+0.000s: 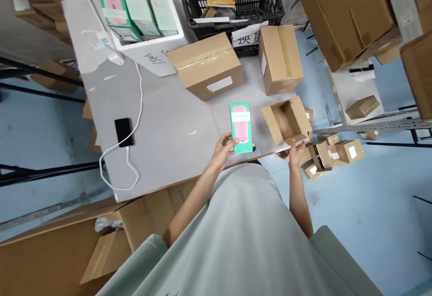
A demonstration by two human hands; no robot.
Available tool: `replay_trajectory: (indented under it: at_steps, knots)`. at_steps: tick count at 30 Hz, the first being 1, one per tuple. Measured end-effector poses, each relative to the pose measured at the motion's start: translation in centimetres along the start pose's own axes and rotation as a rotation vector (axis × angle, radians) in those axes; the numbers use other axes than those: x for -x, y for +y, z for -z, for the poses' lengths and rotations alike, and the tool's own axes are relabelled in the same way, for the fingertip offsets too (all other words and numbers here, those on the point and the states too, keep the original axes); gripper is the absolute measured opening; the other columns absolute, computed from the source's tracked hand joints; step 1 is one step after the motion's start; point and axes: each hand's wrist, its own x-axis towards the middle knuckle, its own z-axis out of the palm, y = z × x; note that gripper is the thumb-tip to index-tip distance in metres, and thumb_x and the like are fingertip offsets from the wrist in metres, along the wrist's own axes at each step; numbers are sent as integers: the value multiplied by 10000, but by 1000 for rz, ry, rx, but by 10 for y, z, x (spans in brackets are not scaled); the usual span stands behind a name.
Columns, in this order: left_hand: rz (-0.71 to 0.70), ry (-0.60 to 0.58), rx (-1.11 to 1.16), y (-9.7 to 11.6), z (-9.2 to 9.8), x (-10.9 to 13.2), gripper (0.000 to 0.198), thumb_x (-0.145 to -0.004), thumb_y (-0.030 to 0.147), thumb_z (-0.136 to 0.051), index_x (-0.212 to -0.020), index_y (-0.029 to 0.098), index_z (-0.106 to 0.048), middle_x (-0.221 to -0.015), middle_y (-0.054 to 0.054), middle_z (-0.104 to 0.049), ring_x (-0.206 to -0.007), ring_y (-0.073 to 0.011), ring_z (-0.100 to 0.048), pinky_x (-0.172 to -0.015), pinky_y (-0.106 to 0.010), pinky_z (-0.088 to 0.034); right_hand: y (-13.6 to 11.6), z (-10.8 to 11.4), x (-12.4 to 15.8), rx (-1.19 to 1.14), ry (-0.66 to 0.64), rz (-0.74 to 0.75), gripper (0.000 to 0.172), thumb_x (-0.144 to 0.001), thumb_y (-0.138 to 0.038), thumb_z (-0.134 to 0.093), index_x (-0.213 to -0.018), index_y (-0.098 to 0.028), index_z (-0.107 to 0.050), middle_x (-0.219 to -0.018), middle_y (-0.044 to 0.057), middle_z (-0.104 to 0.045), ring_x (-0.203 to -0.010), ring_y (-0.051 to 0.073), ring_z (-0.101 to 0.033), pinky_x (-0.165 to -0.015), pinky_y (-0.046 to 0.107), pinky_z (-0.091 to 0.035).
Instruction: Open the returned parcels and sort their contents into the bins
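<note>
My left hand (pixel 224 146) grips the near end of a green and pink product box (pixel 240 127), which lies flat near the front edge of the grey table (pixel 162 120). My right hand (pixel 296 151) holds the near flap of a small open cardboard box (pixel 286 120) that sits at the table's right corner, just right of the green box. The open box looks empty inside.
Two sealed cardboard boxes (pixel 207 65) (pixel 280 57) stand behind. A white bin (pixel 141 12) holds more green boxes; a black crate (pixel 232 3) is beside it. A phone (pixel 124 132) on a white cable lies left. Several small boxes (pixel 330 152) sit on the floor at right.
</note>
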Motion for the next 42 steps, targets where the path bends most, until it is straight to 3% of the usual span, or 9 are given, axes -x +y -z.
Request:
replay_trajectory:
  at_steps: [3, 8, 12, 17, 23, 25, 30, 37, 42]
  knots:
    - [17, 58, 27, 0, 8, 6, 607, -714, 620, -946, -1164, 270, -741, -1238, -68, -782, -1108, -286, -800, -804, -383, -695, -32, 1, 15, 83, 110, 187, 798, -1111, -714, -514, -1678, -153, -543, -1814, 305, -409, -1788, 416, -337, -1442, 728, -306]
    - [21, 96, 102, 4, 26, 29, 587, -764, 626, -934, -1187, 259, -759, -1207, -86, -816, -1158, -330, -806, -856, -432, -700, -90, -43, 53, -181, -702, 283, 868, -1049, -812, -660, -1698, -246, -556, -1704, 231, -623, -1540, 366, -663, -1275, 615, -586]
    - [-57, 107, 12, 3, 52, 47, 595, -772, 590, -937, -1245, 271, -770, -1362, -90, -797, -1185, -328, -792, -888, -417, -686, -122, -85, 66, -249, -973, 259, 1125, -957, -910, -725, -1810, -250, -408, -1742, 249, -594, -1542, 380, -667, -1253, 588, -606]
    - [-272, 189, -259, -3, 107, 61, 709, -686, 455, -990, -1320, 269, -733, -1449, -107, -709, -1338, -339, -707, -954, -405, -675, -164, -106, 75, -304, -972, 294, 1197, -939, -870, -790, -1869, -293, -308, -1774, 212, -551, -1469, 353, -711, -1160, 508, -669]
    - [-530, 222, -530, -18, 174, 79, 690, -803, 371, -947, -1451, 271, -730, -1494, -130, -635, -1475, -355, -633, -1218, -505, -591, -190, -117, 124, -64, -968, 472, 997, -920, -806, -858, -1735, -303, -581, -1685, 172, -644, -1552, 384, -637, -1319, 574, -541]
    - [-552, 254, -461, -28, 192, 84, 847, -831, 457, -980, -1595, 296, -651, -1648, -162, -560, -1603, -384, -546, -1264, -523, -560, -191, -122, 145, -79, -946, 454, 971, -947, -808, -825, -1742, -314, -568, -1705, 161, -634, -1577, 370, -623, -1347, 566, -514]
    - [-392, 167, -75, -47, 235, 89, 1417, -717, 734, -1051, -1844, 341, -286, -1901, -253, -310, -1675, -457, -493, -1213, -542, -604, -194, -132, 189, -248, -900, 214, 963, -918, -804, -847, -1689, -283, -599, -1744, 163, -612, -1616, 361, -602, -1302, 535, -571]
    - [-463, 61, 11, -38, 278, 106, 1247, -708, 687, -1072, -1730, 245, -511, -1823, -226, -495, -1687, -435, -497, -1301, -538, -548, -177, -150, 239, -500, -1008, -331, 610, -853, -717, -928, -1263, -303, -748, -1335, 74, -852, -1266, 342, -827, -1010, 544, -760]
    - [-472, 43, -15, -32, 286, 116, 1127, -648, 682, -1097, -1561, 204, -642, -1512, -176, -739, -1442, -388, -707, -1230, -513, -596, -156, -161, 256, -547, -1059, -487, 569, -838, -674, -965, -1211, -300, -754, -1249, 56, -888, -1270, 335, -831, -1008, 522, -757]
